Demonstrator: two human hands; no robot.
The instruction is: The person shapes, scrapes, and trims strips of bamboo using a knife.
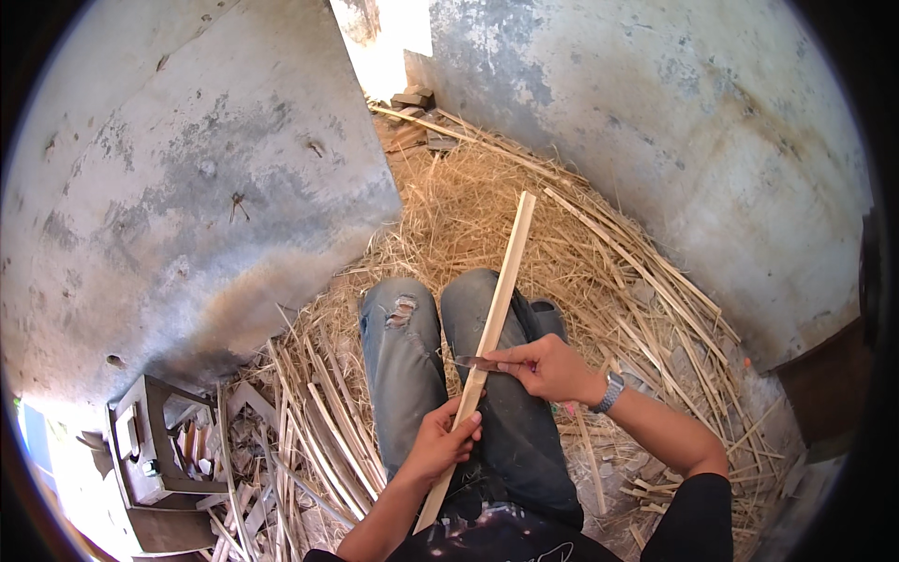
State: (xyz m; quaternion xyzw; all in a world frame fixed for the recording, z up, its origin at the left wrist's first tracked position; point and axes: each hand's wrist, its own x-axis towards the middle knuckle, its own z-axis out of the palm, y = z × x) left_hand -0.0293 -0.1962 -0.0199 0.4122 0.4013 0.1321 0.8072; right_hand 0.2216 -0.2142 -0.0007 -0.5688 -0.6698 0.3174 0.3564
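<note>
A long, pale split strip, bamboo by its look (504, 281), slants across my right thigh, its lower end running toward my waist. My left hand (446, 438) is closed around its lower part, thumb on top. Just above, my right hand (543, 367) grips a knife (476, 363) whose dark, short blade lies across the strip and touches it. The knife's handle is mostly hidden in my fingers. A metal watch (609, 391) sits on my right wrist. My knees in worn jeans (403, 365) are beneath the work, the left one torn.
Thin shavings (459, 206) cover the ground ahead. Long strips (323, 421) lie in a bundle at left, and more strips (646, 262) lie along the right wall (693, 122). A grey panel wall (215, 178) stands at left, above a broken box-like frame (169, 440) with scraps.
</note>
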